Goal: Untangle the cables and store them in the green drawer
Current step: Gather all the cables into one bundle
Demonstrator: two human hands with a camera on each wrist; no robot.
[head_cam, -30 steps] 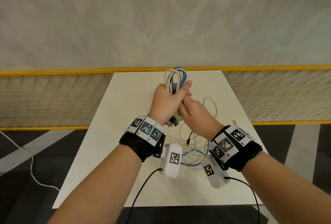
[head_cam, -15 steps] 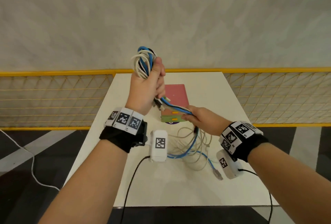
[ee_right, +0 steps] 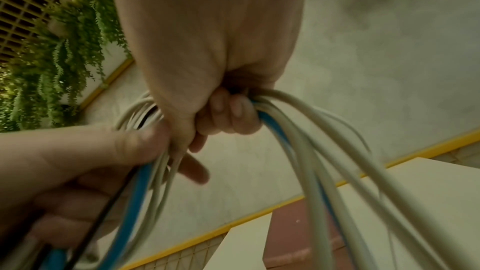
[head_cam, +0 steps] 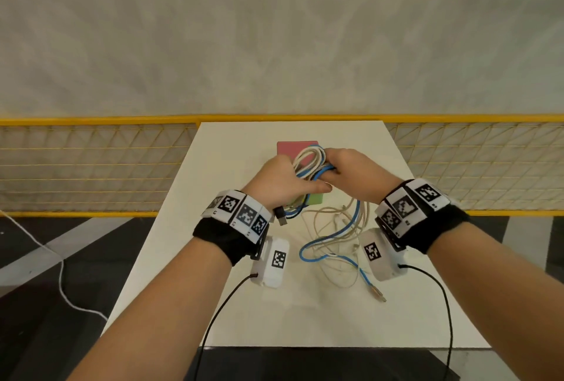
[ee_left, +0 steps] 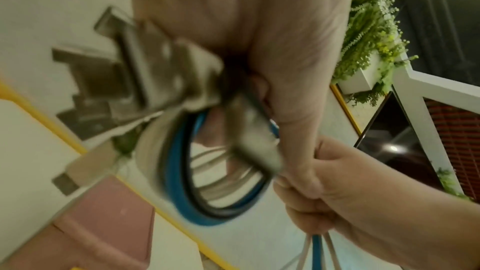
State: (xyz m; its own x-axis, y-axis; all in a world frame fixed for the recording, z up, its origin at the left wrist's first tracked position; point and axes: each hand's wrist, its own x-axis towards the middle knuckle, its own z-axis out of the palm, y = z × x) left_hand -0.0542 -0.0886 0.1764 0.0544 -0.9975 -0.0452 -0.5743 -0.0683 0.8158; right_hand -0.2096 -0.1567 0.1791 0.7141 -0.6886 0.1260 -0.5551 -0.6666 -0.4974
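A coiled bundle of white, blue and black cables is held over a small drawer box with a pink top and a green front. My left hand grips the bundle's near side, and USB plugs hang below it. My right hand grips the bundle's right side, fingers curled round the strands. In the left wrist view the blue loop and blurred plugs fill the middle. Loose tails trail from the hands down onto the table.
The white table stands against a yellow-railed mesh fence. A blue cable's plug lies near the front right. A white cord runs over the dark floor on the left.
My left hand came down from its raised position with the bundle to just above the box. My right hand moved up from the trailing strands and now grips the loop.
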